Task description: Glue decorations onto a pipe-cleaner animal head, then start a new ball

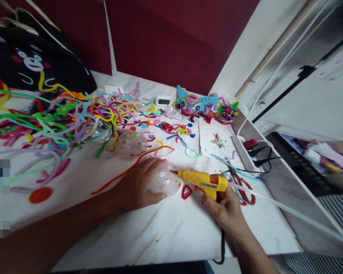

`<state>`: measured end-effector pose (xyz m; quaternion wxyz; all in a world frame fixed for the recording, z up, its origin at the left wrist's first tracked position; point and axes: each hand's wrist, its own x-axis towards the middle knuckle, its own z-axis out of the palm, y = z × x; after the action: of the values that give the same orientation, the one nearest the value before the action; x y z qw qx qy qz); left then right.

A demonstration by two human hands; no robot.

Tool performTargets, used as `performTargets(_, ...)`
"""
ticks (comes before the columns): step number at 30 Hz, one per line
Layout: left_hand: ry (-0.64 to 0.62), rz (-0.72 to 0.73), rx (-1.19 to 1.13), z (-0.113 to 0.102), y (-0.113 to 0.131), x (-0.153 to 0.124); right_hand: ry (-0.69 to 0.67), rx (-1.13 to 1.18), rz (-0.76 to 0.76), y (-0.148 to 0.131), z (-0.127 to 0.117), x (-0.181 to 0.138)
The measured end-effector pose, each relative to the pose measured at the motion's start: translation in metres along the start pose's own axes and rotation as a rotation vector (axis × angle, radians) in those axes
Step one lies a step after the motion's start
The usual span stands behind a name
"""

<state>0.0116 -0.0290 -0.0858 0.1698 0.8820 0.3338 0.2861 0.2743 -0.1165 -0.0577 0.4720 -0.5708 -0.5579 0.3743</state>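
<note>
My left hand point(144, 182) cups the ball point(167, 183), thumb and fingers spread around its side; my right hand point(224, 205) is wrapped round the handle of the glue gun point(196, 177), whose nozzle point(174, 172) points at the ball between my hands. I judge the ball light, slick, perhaps brittle: best cupped gently, clear of that probably hot nozzle.

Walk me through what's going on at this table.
A person's left hand steadies a clear ball on the white table, while the right hand grips a yellow glue gun, its nozzle aimed at the ball. Whether the tip touches it, I can't tell. A tangle of colorful fuzzy stems lies to the left, and three decorated heads stand at the back.
</note>
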Motion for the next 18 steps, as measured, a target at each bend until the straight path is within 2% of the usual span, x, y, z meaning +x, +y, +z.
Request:
performTargets(8, -0.065, 0.018, 0.033, -0.0049, -0.0004, -0.001, -0.041, -0.037, -0.027, -0.0045, 0.0021, -0.0056)
performTargets(12, -0.025, 0.005, 0.023, -0.0007, -0.0029, -0.0024, -0.077, -0.084, -0.068, -0.0044, 0.0011, -0.0071)
performTargets(18, -0.032, -0.014, -0.009, 0.0023, -0.006, -0.0031, -0.043, -0.098, -0.084, -0.0055, 0.0045, -0.0091)
